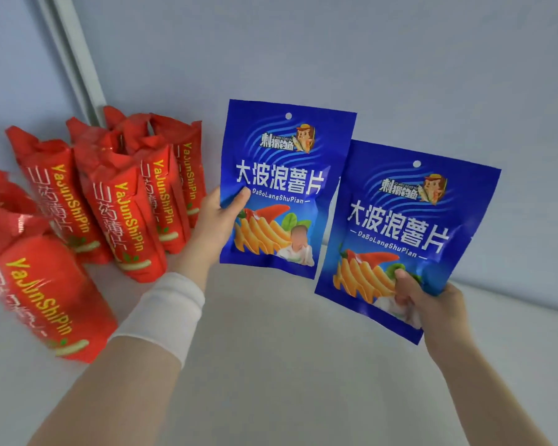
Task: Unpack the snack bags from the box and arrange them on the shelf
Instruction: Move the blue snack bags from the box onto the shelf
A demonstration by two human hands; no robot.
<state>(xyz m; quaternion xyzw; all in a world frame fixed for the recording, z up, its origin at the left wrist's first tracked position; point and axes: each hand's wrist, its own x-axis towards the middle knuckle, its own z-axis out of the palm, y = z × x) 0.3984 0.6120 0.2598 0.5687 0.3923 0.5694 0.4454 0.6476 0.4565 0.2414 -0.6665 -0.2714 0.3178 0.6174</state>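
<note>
A glossy blue plastic snack bag [284, 188] hangs upright near centre, its 9 o'clock edge pinched between thumb and fingers of the left hand [216, 226]. A second matching blue bag [406, 226] sits toward 3 o'clock, its 5 o'clock corner clamped by the right hand [432, 307]. Both hover above the white shelf board [287, 349]. Shiny red snack bags [123, 201] stand clustered at 9 o'clock. Ideally each blue bag lands upright beside them, label forward, released only once steady.

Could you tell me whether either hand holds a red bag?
No, the left hand grips the left blue bag and the right hand the right blue bag; the red bags stand unheld.
</note>
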